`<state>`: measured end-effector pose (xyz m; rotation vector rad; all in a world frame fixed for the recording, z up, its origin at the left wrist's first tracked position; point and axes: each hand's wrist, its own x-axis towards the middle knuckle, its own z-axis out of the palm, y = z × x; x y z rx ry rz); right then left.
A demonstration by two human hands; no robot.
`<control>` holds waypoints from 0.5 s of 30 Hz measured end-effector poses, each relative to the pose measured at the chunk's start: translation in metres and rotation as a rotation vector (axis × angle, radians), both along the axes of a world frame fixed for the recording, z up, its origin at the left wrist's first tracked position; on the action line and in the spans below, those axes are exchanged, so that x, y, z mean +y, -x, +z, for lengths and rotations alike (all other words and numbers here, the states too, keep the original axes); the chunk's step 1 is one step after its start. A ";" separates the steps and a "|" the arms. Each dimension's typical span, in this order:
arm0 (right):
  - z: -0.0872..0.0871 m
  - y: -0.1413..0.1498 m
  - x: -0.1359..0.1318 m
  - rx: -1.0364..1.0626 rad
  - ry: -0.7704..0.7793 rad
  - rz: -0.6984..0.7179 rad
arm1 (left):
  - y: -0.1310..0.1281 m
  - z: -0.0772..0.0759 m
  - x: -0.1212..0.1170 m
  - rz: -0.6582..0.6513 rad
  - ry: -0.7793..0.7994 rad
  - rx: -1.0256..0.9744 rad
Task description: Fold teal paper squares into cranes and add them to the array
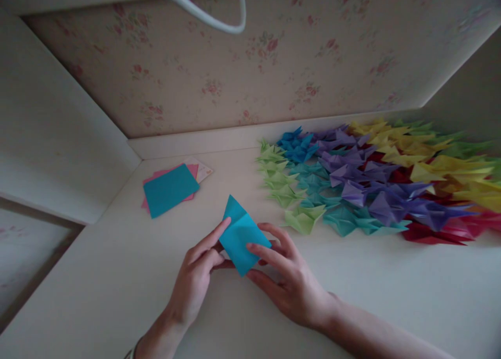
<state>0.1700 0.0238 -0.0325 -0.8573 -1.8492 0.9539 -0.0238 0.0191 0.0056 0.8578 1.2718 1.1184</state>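
Observation:
A bright blue sheet of origami paper (239, 235), partly folded and creased, is held tilted between my two hands above the white table. My left hand (197, 271) grips its left edge, with the index finger along the top side and the other fingers underneath. On the right side, my right hand (295, 280) holds the paper with fingertips on its face and edge and the thumb near the lower corner. The underside of the paper is hidden.
A stack of blue and pink paper (172, 189) lies at the back left. Rows of folded paper cranes (376, 176), green, blue, purple, yellow and red, cover the back right of the white table (117, 296). A white cable (199, 12) hangs in front of the floral wall.

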 end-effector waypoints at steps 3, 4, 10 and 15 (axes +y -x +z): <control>-0.001 -0.001 0.002 -0.037 -0.076 -0.011 | 0.002 -0.004 0.000 0.000 -0.007 -0.036; -0.002 -0.001 0.003 -0.041 -0.097 0.006 | 0.003 -0.005 0.001 0.018 -0.004 -0.002; -0.010 -0.003 0.000 -0.181 -0.214 0.009 | 0.002 -0.012 0.000 0.063 0.022 0.170; -0.006 -0.003 0.002 -0.158 -0.256 -0.036 | -0.003 -0.011 -0.001 0.097 0.048 0.069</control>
